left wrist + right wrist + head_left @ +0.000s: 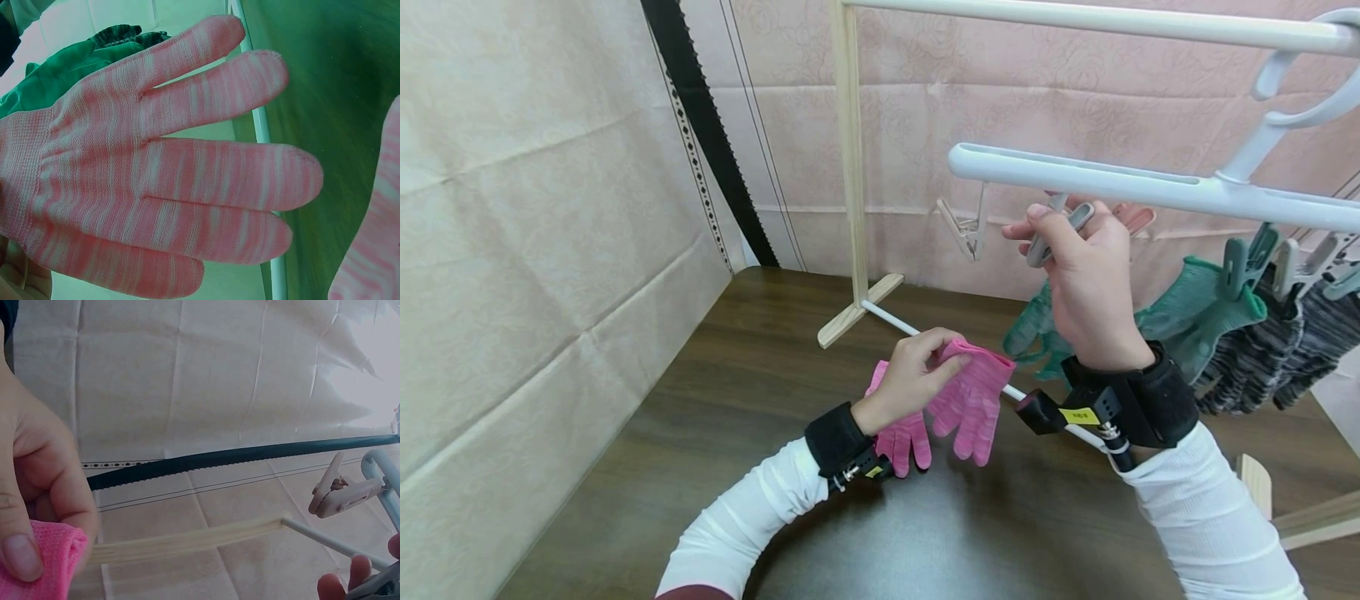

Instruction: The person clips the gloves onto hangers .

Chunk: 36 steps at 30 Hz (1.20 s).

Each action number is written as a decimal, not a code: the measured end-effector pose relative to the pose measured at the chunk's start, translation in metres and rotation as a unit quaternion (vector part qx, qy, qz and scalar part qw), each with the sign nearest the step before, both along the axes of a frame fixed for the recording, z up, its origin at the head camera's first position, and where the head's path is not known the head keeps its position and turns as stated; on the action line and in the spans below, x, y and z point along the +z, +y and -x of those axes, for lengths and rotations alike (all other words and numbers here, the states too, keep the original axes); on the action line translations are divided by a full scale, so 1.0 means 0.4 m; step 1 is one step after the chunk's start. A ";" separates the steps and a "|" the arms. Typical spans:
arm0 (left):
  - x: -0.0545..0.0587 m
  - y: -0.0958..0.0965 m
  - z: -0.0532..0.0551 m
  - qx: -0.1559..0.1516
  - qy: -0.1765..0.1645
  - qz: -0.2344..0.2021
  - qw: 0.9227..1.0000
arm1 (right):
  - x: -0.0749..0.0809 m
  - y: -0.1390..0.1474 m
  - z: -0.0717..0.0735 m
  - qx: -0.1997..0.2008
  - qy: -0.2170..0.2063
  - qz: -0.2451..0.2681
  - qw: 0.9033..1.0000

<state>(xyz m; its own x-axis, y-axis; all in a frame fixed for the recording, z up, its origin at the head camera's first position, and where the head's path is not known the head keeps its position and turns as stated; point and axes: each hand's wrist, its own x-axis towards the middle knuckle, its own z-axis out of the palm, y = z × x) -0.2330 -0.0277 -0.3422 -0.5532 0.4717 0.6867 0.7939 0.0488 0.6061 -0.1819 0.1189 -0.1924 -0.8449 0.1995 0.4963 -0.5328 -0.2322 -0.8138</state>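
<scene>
My left hand (910,379) pinches the cuff of a pink striped glove (973,408), which hangs with its fingers downward. A second pink glove (906,437) hangs beside it, its upper part hidden behind the hand. In the left wrist view the first glove (169,169) fills most of the picture. Higher up, my right hand (1093,283) grips a grey clothespin (1060,237) hanging below the pale blue hanger (1075,177). An off-white clothespin (966,229) dangles to its left, holding nothing, and a pink clothespin (1135,218) shows behind the hand.
Green gloves (1198,312) and black-grey gloves (1270,346) hang clipped on the right of the hanger. The hanger hooks over a white rail (1090,21) on a wooden stand (850,158). Below is a dark wooden table (715,450); patterned cloth (550,208) surrounds it.
</scene>
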 end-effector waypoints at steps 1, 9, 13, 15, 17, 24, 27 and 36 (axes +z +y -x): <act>0.000 0.001 0.000 -0.001 0.000 0.000 1.000 | -0.001 0.001 0.001 -0.001 -0.001 -0.002 1.000; 0.006 0.009 0.001 -0.005 0.002 -0.002 1.000 | -0.007 0.007 0.004 0.024 -0.012 0.016 1.000; 0.014 0.014 -0.001 -0.004 -0.004 -0.007 1.000 | -0.014 0.011 0.007 0.029 -0.022 0.013 0.999; 0.018 0.017 -0.002 -0.005 -0.007 -0.011 1.000 | -0.018 0.013 0.008 0.030 -0.027 0.008 0.999; 0.022 0.020 -0.001 -0.010 -0.011 -0.016 1.000 | -0.023 0.015 0.009 0.030 -0.033 0.007 0.999; 0.037 0.033 0.001 -0.019 -0.023 -0.025 0.999 | -0.034 0.021 0.011 0.027 -0.041 -0.001 0.999; 0.046 0.038 0.001 -0.020 -0.039 -0.023 0.999 | -0.037 0.023 0.012 0.029 -0.044 -0.002 0.999; 0.056 0.050 -0.002 -0.031 -0.089 -0.015 0.995 | -0.061 0.027 0.014 0.025 -0.040 -0.019 0.999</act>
<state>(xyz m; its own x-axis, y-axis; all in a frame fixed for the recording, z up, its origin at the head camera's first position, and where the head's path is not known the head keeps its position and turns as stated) -0.2321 -0.0076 -0.3198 -0.6374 0.4895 0.5950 0.6748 -0.0180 0.7378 -0.1876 0.1298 -0.2169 -0.8907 0.1389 0.4329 -0.4541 -0.2239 -0.8624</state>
